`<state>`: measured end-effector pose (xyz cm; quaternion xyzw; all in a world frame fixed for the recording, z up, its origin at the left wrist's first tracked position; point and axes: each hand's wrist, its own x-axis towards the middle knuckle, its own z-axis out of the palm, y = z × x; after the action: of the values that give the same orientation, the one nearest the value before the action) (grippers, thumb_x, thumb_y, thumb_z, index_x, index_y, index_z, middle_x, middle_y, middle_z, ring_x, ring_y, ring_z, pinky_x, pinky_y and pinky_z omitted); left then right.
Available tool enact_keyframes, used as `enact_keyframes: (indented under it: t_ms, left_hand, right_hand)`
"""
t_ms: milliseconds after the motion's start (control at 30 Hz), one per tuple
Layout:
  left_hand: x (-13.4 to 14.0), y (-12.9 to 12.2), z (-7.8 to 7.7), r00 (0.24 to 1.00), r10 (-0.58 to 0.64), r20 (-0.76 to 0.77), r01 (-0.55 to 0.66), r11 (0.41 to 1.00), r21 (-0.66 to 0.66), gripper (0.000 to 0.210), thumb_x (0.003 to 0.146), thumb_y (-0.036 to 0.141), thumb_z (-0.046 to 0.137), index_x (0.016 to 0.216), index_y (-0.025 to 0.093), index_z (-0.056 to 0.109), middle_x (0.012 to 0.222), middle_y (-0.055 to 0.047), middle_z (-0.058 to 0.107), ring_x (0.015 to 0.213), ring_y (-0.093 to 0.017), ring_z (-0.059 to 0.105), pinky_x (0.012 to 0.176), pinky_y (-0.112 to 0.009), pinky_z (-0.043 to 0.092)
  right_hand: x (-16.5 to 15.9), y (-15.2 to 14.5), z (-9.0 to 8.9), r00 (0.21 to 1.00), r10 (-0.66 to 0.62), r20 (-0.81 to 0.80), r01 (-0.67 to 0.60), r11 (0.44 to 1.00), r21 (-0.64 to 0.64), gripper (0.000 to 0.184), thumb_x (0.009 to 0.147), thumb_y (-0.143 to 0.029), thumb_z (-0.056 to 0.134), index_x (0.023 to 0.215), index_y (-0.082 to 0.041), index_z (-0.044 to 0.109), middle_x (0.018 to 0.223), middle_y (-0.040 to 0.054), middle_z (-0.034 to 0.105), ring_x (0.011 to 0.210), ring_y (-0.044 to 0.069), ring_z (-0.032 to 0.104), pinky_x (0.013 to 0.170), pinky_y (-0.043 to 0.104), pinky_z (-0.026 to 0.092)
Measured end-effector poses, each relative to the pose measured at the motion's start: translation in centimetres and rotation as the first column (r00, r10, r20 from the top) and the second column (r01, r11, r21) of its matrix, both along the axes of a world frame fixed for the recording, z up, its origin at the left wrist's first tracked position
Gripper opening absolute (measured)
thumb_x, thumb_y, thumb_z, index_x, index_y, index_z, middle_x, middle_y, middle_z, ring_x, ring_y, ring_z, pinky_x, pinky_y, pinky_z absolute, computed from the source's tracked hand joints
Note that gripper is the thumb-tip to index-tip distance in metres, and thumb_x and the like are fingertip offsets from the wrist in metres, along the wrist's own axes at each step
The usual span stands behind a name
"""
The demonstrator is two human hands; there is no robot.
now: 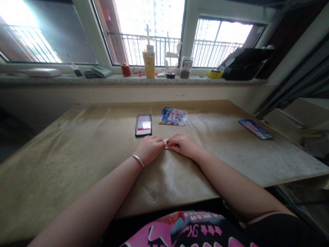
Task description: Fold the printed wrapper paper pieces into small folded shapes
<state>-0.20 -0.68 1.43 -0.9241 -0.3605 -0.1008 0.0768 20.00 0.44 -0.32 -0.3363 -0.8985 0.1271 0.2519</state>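
At the middle of the table, a small white-and-red piece [166, 144], seemingly folded paper, lies between my two hands. My left hand [150, 147], with a silver bangle [138, 160] at its wrist, is closed with its fingertips on the piece's left side. From the right, my right hand [183, 145] pinches the same piece, its fingers bent down close to the table surface. Fingers cover most of the piece, so its full shape is hidden. Just beyond my left hand lies a phone [144, 128] with a lit screen, partly blurred.
A stack of printed blue leaflets [174, 116] lies behind my hands, and more leaflets [255, 129] are at the right on the tan-covered table [77, 164]. Along the windowsill [97, 80] stand a yellow cup [149, 63], a clear cup [171, 65], a jar [186, 67] and a black box [241, 65].
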Motion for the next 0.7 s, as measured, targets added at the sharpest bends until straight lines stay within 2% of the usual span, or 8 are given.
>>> enact_keyframes:
  t_ms: [233,467,700]
  left_hand:
    - [-0.04,-0.04,-0.43,0.997,0.042,0.059,-0.038,0.996,-0.078,0.02,0.087,0.018,0.051,0.091,0.019,0.07,0.091,-0.007,0.068,0.086,-0.019,0.058,0.074,-0.03,0.048]
    - [0.0,-0.12,-0.58,0.995,0.043,0.095,-0.035,0.996,-0.085,0.024,0.087,0.016,0.05,0.1,0.023,0.068,0.093,-0.006,0.067,0.087,-0.018,0.058,0.078,-0.03,0.048]
    - [0.02,0.08,-0.93,0.998,0.041,0.055,-0.037,0.997,-0.072,0.024,0.088,0.018,0.049,0.101,0.024,0.069,0.093,-0.006,0.066,0.088,-0.018,0.057,0.078,-0.03,0.047]
  right_hand:
    - [-0.06,-0.02,0.26,0.995,-0.076,0.071,0.078,0.996,-0.032,0.014,0.084,-0.027,0.061,0.089,-0.023,0.073,0.091,0.0051,0.072,0.089,0.017,0.063,0.081,0.029,0.046]
    - [0.2,-0.14,0.63,0.973,-0.151,0.176,0.147,0.989,0.034,0.017,0.084,-0.025,0.058,0.089,-0.023,0.074,0.092,0.004,0.073,0.086,0.019,0.063,0.077,0.03,0.045]
    - [0.79,0.08,0.68,0.965,-0.173,0.195,0.16,0.984,0.081,0.013,0.081,-0.023,0.061,0.081,-0.023,0.074,0.091,0.0036,0.071,0.084,0.018,0.062,0.073,0.029,0.043]
